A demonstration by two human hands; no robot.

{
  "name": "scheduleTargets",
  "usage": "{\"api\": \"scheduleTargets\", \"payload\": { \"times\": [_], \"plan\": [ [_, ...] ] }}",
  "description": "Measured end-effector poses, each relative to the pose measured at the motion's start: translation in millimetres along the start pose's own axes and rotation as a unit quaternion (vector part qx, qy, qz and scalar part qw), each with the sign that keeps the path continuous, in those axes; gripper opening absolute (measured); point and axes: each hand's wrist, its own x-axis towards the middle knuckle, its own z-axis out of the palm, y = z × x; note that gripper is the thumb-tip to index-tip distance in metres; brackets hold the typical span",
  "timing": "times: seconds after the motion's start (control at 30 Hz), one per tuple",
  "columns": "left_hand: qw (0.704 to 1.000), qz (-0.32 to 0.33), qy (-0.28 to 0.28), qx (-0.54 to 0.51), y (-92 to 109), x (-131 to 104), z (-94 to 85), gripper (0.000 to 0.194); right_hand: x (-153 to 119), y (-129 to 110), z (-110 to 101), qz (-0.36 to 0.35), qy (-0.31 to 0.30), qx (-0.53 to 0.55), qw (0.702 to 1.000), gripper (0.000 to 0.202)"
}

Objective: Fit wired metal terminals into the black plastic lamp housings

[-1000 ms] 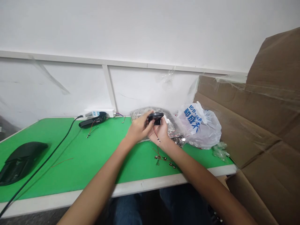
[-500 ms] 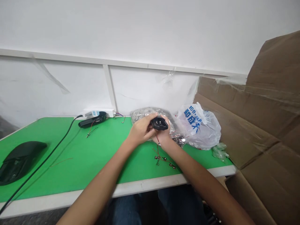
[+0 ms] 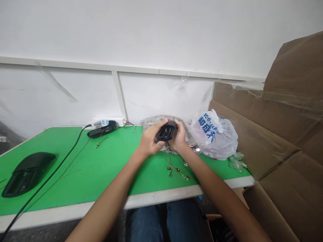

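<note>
Both hands hold a black plastic housing [image 3: 166, 131] above the table, its hollow, open side tilted toward me. My left hand [image 3: 149, 138] grips its left side with the thumb along the lower edge. My right hand [image 3: 179, 136] wraps round the right side, its fingers partly hidden behind the housing. A thin reddish wire [image 3: 170, 148] hangs below it. Under my hands, several small metal contacts [image 3: 178, 169] with thin wires lie on the green table top [image 3: 106, 174].
A larger black housing [image 3: 27, 173] lies at the left, with a black cable [image 3: 55, 169] running past it. Another black housing [image 3: 101, 130] rests by a white power strip [image 3: 118, 121]. Behind my hands are a clear bag of parts [image 3: 153, 120] and a white plastic bag [image 3: 224, 141]. Cardboard [image 3: 282, 134] stands at the right.
The black housing has turned in my hands, so that its hollow side now faces me more. My right fingers show more at its right edge. The view has shifted slightly.
</note>
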Motion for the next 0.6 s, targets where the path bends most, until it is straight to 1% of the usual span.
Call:
{"api": "scheduleTargets", "payload": {
  "times": [0.07,0.13,0.23,0.27,0.33,0.43,0.53,0.6],
  "plan": [
    [0.999,-0.027,0.029,-0.020,2.7,0.2,0.6,0.093,3.6,-14.5,-5.4,-0.063,-0.029,-0.058,0.996,0.019],
    [0.996,-0.055,0.045,-0.046,4.7,0.6,3.5,0.091,6.1,-27.4,-12.9,-0.121,-0.051,-0.149,0.980,0.014],
    [0.989,-0.131,0.041,-0.061,4.6,1.2,11.5,0.075,6.6,-35.6,-21.2,-0.182,-0.065,-0.258,0.947,0.021],
    [0.985,-0.161,0.035,-0.053,3.9,1.2,14.5,0.069,6.0,-35.0,-22.3,-0.188,-0.068,-0.277,0.940,0.023],
    [0.979,-0.202,0.026,-0.023,2.0,0.5,19.4,0.061,4.7,-30.9,-22.1,-0.178,-0.075,-0.288,0.938,0.025],
    [0.977,-0.214,0.022,0.001,-0.7,-1.6,23.2,0.053,4.3,-24.3,-19.5,-0.159,-0.088,-0.267,0.946,0.022],
    [0.972,-0.229,0.051,-0.022,-2.3,-2.1,24.8,0.053,7.9,-21.9,-19.2,-0.143,-0.088,-0.231,0.958,0.014],
    [0.954,-0.271,0.096,-0.090,-3.4,-0.4,25.3,0.054,12.7,-21.5,-20.7,-0.115,-0.068,-0.192,0.972,0.018]
  ]
}}
